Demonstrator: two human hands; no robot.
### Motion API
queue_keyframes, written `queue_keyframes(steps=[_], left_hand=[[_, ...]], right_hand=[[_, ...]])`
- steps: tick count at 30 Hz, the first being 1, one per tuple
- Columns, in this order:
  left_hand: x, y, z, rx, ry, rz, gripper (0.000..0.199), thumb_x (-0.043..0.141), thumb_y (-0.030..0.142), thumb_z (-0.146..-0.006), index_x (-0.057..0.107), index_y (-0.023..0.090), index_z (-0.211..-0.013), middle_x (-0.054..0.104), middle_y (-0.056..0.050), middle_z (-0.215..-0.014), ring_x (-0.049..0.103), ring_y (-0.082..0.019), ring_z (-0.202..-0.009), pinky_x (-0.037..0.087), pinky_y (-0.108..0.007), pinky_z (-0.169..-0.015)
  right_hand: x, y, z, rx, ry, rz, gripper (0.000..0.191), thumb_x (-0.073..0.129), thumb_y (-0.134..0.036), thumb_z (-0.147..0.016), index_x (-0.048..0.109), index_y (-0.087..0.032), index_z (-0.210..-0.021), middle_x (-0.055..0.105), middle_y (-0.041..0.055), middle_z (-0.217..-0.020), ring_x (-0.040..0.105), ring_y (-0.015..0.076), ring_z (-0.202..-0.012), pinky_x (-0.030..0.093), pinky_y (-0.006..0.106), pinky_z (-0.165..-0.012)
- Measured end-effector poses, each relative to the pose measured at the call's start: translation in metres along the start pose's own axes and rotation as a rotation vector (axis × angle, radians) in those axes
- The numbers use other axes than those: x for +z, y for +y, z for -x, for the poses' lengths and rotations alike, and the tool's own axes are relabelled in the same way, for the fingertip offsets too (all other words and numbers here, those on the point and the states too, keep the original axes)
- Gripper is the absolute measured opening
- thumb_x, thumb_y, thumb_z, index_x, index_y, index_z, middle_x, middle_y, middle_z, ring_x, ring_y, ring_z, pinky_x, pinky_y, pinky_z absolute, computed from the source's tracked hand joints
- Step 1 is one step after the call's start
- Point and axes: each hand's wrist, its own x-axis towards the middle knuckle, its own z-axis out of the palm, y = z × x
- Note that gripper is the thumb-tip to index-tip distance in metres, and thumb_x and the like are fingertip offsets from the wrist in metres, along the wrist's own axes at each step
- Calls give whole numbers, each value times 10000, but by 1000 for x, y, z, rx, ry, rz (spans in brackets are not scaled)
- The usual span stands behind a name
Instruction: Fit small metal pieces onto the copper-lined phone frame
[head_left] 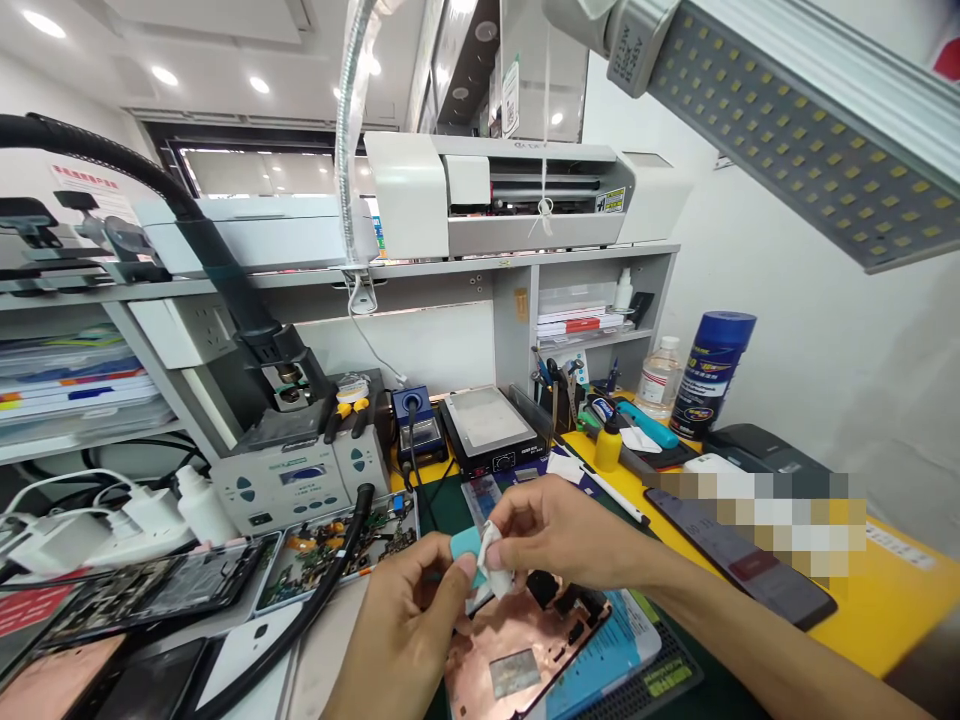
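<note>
Housing panel below left hand and right hand; plate unit behind. Circuit-board tray left, smartphone right. Spray can right of bottle. Printer on shelf at rear.

Repair workshop, soldering station, circuit boards

Left hand and right hand pinch close together, perhaps touching.

- Grey shelf: landmark, across the back.
- Long white machine: on top of the shelf.
- Papers: in the shelf's left compartment.
- Small white bottle: in the shelf's right compartment.
- Black box with pale square top: in front of the shelf.
- Blue-capped can: near the shelf's right end.
- Lamp: higher than the shelf, rightward.
</note>
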Motion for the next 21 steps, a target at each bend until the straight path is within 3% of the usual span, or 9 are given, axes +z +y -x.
queue_keyframes(steps=[4,11,17,21], left_hand=[[5,1,3,6,39,38,360,662,524,-800,569,202,-668,571,-4,-639,535,-145,-536,424,-202,-462],[4,-1,2,33,20,-39,355,612,515,-847,576,200,-688,548,5,-578,500,-137,-537,372,-187,-463],[4,-1,1,45,42,-22,365,634,499,-834,581,190,-647,547,0,-577,472,-133,-556,389,-180,-476],[5,-3,2,22,24,1,383,631,522,-835,606,186,-652,531,7,-565,478,-125,-539,389,-175,-462]], right_hand=[[8,2,1,-77,40,22,252,761,-349,-786,626,-138,-810,615,2,-677,537,120,-610,422,238,-590],[14,5,2,-168,163,280,179,604,-292,-894,609,-148,-787,523,-22,-651,426,104,-581,335,223,-539],[22,0,4,-201,239,406,260,503,-307,-946,547,-162,-735,474,-28,-615,398,105,-559,280,231,-495],[24,0,3,-255,304,496,360,499,-316,-945,421,-182,-621,362,-52,-549,331,91,-513,235,240,-471]])
